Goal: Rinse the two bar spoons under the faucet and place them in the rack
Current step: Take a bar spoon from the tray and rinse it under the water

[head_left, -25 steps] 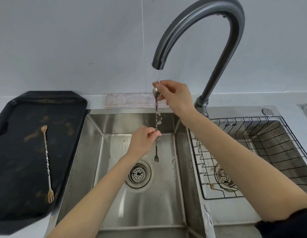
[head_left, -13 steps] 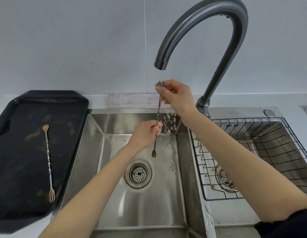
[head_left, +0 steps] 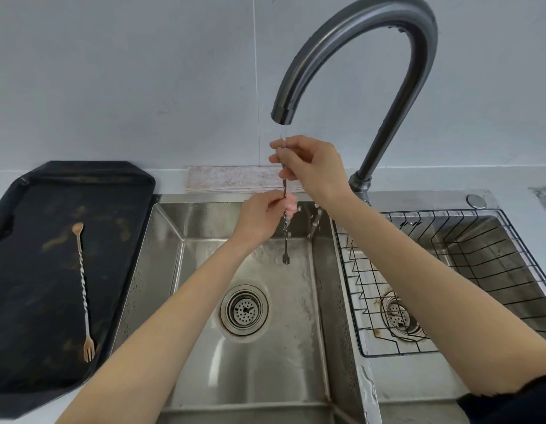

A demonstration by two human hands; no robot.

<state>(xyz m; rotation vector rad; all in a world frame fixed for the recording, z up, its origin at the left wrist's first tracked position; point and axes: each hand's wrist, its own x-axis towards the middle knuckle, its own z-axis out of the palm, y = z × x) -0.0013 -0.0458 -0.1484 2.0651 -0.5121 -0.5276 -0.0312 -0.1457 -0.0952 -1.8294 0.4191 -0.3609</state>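
Observation:
One bar spoon (head_left: 285, 240), twisted steel with a small fork at its lower end, hangs upright in the thin stream from the dark curved faucet (head_left: 351, 47). My right hand (head_left: 311, 166) pinches its top end just below the spout. My left hand (head_left: 259, 218) grips the twisted shaft lower down, over the left sink basin (head_left: 250, 362). The second bar spoon (head_left: 83, 289) lies on the black tray (head_left: 27, 270) at the left, bowl end away from me. The black wire rack (head_left: 485, 270) sits in the right basin with nothing in it.
A folded pale cloth (head_left: 232, 179) lies on the counter behind the sink. The left basin has a round drain strainer (head_left: 244, 310). A round metal cap (head_left: 476, 201) sits behind the rack. The tray shows brown smears.
My left hand has slid up the spoon's shaft towards the right hand. The spoon has stayed under the stream, and water splashes off it.

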